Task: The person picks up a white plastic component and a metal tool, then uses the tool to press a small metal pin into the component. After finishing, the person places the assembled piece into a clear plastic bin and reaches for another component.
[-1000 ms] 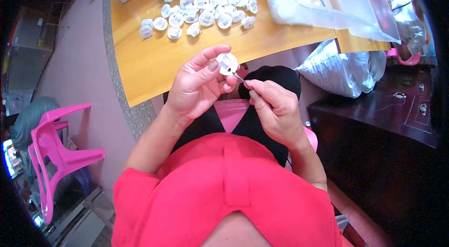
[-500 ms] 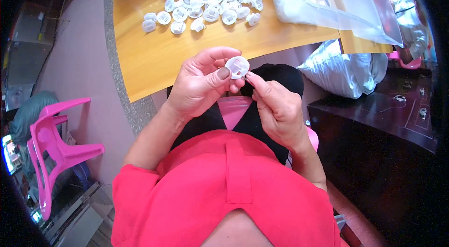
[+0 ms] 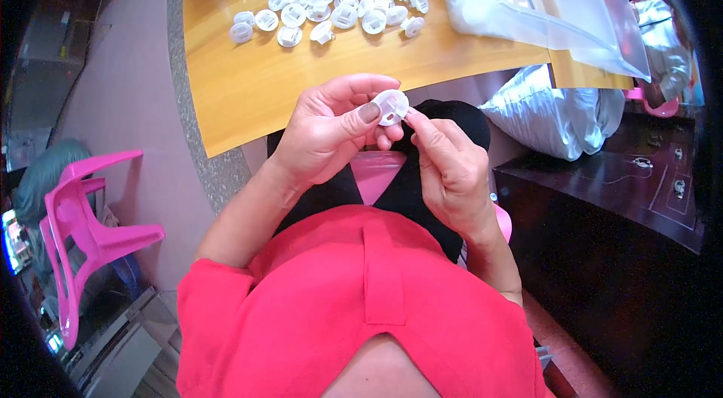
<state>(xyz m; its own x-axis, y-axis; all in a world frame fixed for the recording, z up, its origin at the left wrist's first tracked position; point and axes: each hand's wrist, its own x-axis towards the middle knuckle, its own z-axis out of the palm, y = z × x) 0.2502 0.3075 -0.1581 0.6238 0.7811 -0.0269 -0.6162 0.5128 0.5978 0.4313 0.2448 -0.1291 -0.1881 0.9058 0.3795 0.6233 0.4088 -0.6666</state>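
Hands (image 3: 331, 134) lifted cap (image 3: 392, 106) higher.

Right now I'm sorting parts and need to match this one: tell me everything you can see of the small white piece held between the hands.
The small white plastic cap is round and shallow, of pale, slightly translucent plastic, with a raised rim and ribs across its face. It is held in the air over the person's lap, just off the near edge of the wooden table, its face tilted up toward the camera. The left hand pinches it between thumb and fingers; the right hand touches its right edge with thumb and fingertip.
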